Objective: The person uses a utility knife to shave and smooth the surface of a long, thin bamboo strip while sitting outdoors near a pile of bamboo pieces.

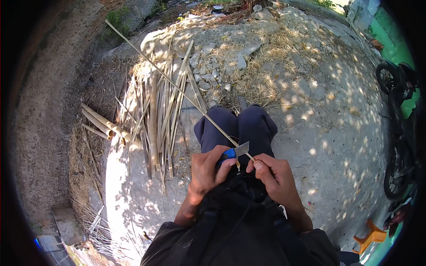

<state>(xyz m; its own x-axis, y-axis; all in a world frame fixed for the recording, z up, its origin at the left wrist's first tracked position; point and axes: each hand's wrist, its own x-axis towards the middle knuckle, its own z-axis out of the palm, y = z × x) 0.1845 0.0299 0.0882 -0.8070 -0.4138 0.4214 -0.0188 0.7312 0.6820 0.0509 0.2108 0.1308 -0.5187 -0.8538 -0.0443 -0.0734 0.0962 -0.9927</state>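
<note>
My left hand (pixel 205 172) is closed round the blue handle of a knife (pixel 242 149), whose broad, short metal blade points right. Just beside it, my right hand (pixel 276 178) pinches the near end of a long, thin bamboo strip (pixel 177 88). The strip runs over my lap and away to the far left, passing under or against the blade; exactly how they touch is too small to tell. Both hands are in front of my body, above my dark trousers (pixel 256 128). A small yellowish bit hangs below the knife handle.
Split bamboo strips (pixel 167 111) lie in a pile left of my knees, beside thicker bamboo poles (pixel 100 119). Pale shavings (pixel 276 53) and broken stones (pixel 208 80) cover the ground ahead. A motorbike (pixel 396 128) and an orange plastic stool (pixel 372 236) stand at the right.
</note>
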